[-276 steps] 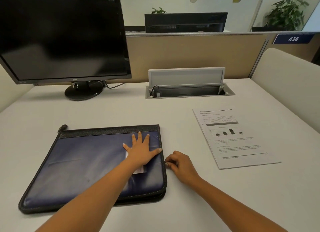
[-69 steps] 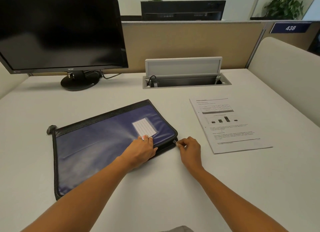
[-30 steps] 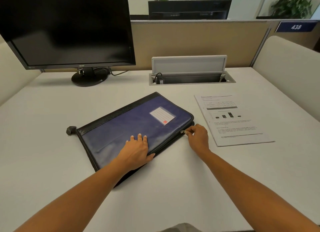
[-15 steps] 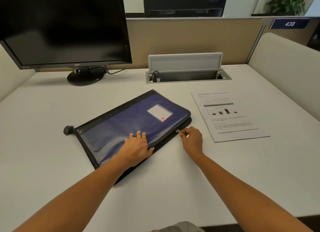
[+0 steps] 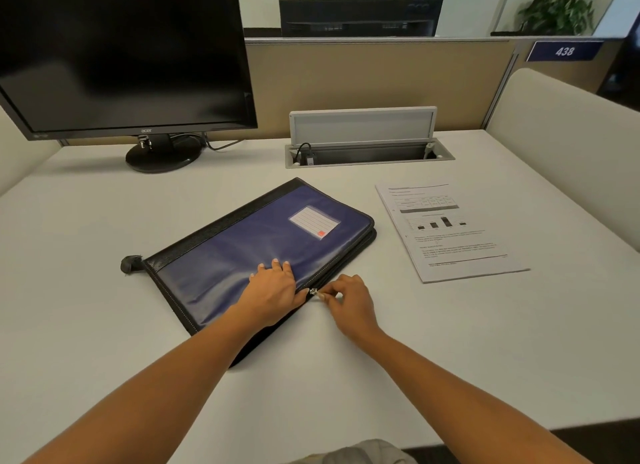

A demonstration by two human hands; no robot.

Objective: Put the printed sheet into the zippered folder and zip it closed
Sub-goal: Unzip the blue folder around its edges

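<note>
My left hand (image 5: 273, 287) lay flat, pressing the blue zippered folder (image 5: 239, 245) down; my right hand (image 5: 351, 299) pinched its zipper pull (image 5: 313, 292). The printed sheet (image 5: 450, 235) lay nearby, outside. Pulling steadily along the track seemed wisest.

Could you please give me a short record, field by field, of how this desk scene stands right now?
Folder: blue zippered folder lies flat, at an angle, on the white desk
Left hand: left hand presses flat on the folder's near edge
Right hand: right hand pinches the zipper pull in its grip
Sheet: printed sheet lies on the desk to the right of the folder, apart from it, not yet inside
Background: dark monitor; open cable hatch
</note>
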